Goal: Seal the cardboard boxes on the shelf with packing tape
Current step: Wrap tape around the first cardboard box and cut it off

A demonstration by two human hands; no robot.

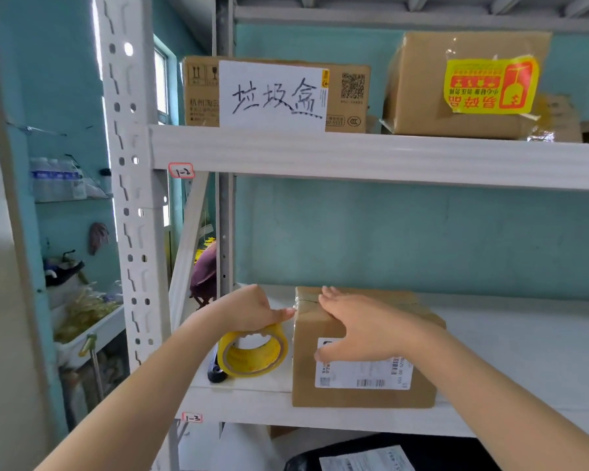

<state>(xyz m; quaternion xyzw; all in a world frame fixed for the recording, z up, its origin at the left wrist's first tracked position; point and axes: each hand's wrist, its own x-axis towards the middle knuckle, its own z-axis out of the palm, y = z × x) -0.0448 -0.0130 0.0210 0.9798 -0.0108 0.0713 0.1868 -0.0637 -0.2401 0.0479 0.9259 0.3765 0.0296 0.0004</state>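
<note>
Box (364, 397): sits at the front lip of the middle shelf board (524, 351), at 5 o'clock in the view. A shipping label (364, 375) is on its front face, and glossy tape seems to lie over the top seam at the far-left corner.
Handling: probably light, with stiff walls. The top flaps may give under pressure, so a flat palm on top or a hold on the side walls looks safest.
Right hand (361, 328): lies flat on the box top with fingers straight and thumb down over the front face. It presses rather than grips.
Tape roll (252, 355): yellow and standing on edge, just beside the box at its 9 o'clock.
Left hand (249, 309): clasps the top of the roll with fingers curled round it and thumb pointing to 3 o'clock, at the box.
Black tool (215, 370): at the roll's 8 o'clock; what kind cannot be told.
Edges: the upright post (133, 198) stands near the roll's 9 o'clock. The upper beam (388, 154) is well overhead at 12 o'clock.
Open room: the board runs on to the box's 3 o'clock and behind it, so turning the box that way looks easiest.
</note>
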